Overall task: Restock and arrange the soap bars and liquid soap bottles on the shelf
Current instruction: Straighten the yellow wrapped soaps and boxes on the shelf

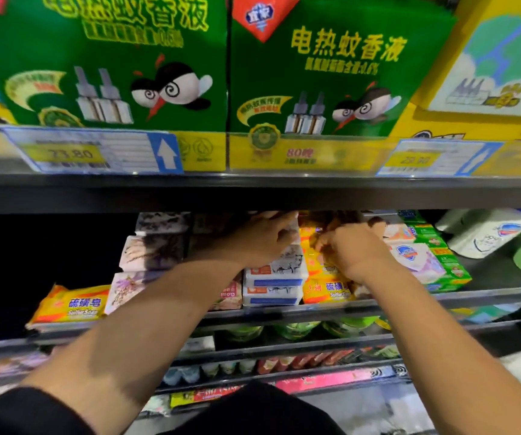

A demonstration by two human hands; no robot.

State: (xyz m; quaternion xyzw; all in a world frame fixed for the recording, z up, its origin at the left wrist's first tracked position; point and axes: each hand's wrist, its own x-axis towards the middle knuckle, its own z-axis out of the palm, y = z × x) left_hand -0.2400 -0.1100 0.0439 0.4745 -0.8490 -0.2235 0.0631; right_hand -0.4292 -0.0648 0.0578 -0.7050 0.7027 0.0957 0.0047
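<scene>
Middle shelf, soap section. White bars with blue stripe stacked at centre front; yellow bars marked "Sulfur Soap" just beside them on the right.

Left hand lies over the white stack, fingers reaching back; cannot tell whether it grips. Right hand has its fingers curled, gripping the yellow bars' top pack.

Floral bars stacked to the left; a lone yellow bar at the far-left front edge. Green packs and white pouches to the right.

Upper shelf edge overhangs, hiding the fingertips and back rows. Green boxes and a price tag above.
</scene>
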